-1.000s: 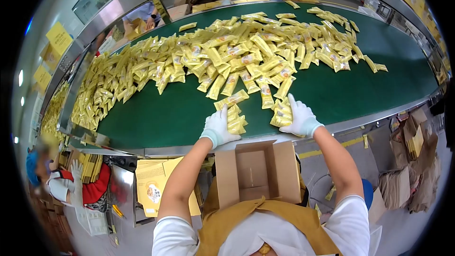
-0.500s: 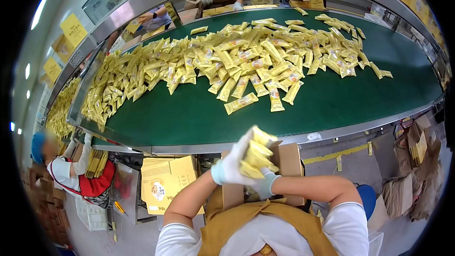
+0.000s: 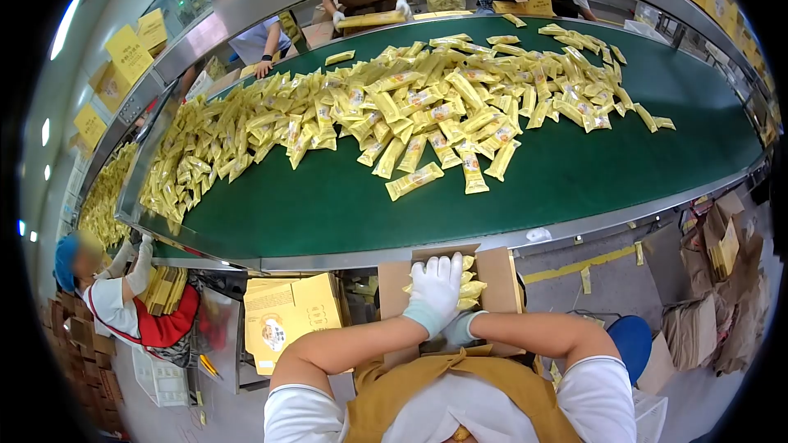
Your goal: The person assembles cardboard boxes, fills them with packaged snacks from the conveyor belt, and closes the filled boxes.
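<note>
An open cardboard box (image 3: 498, 280) stands against the near edge of the belt, flaps raised. Inside it are yellow snack packets (image 3: 469, 289). My left hand (image 3: 435, 285), in a white glove, lies over these packets with its fingers stretched forward. Lower in the box is my right hand (image 3: 461, 328), also gloved; its fingers are hidden behind the left hand and the box. Beyond the box, a large heap of the same packets (image 3: 394, 107) covers much of the green conveyor belt (image 3: 328, 213).
Flat yellow cartons (image 3: 291, 320) are stacked left of the box. A co-worker in a red apron (image 3: 172, 312) stands at far left; others work across the belt. A blue stool (image 3: 630, 344) is at my right, with folded cardboard (image 3: 689, 336) beyond it.
My left hand has come down from above the box, where it held several packets, and now lies flat on packets inside it. Across the belt, co-workers' hands have shifted.
</note>
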The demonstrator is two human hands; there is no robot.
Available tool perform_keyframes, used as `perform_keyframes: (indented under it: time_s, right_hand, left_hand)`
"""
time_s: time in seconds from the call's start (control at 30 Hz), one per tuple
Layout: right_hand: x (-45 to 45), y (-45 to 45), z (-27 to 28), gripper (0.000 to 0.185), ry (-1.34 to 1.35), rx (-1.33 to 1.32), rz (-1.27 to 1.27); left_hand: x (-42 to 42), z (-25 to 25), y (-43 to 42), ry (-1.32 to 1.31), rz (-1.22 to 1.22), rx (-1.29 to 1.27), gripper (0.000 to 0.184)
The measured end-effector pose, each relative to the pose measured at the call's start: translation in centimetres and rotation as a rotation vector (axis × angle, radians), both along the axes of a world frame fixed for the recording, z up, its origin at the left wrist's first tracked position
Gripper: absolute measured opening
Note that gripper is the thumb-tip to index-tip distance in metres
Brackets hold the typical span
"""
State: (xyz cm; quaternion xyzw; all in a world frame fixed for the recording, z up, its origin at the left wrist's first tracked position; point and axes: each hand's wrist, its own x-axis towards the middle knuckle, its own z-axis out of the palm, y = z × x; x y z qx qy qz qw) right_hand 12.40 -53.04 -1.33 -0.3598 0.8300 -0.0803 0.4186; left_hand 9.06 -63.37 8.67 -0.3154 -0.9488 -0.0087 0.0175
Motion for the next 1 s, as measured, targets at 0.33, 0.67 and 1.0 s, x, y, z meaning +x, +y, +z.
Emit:
perform_keyframes:
  time_s: [0.33,0.67,1.0]
  right_hand:
    - [1.1,-1.3,5.2,0.064,0.201,0.230,0.000]
    - [0.1,-1.9,2.0,0.074,0.224,0.314,0.210]
    - [-17.0,15.2,14.5,0.038,0.428,-0.777,-0.978]
  left_hand:
    - [-1.7,-2.5,0.9,-0.218,-0.047,-0.360,0.090]
    - [-4.0,-5.6,1.2,-0.579,-0.134,-0.518,0.113]
    - [-19.2,7.8,-8.5,-1.026,-0.229,0.577,0.033]
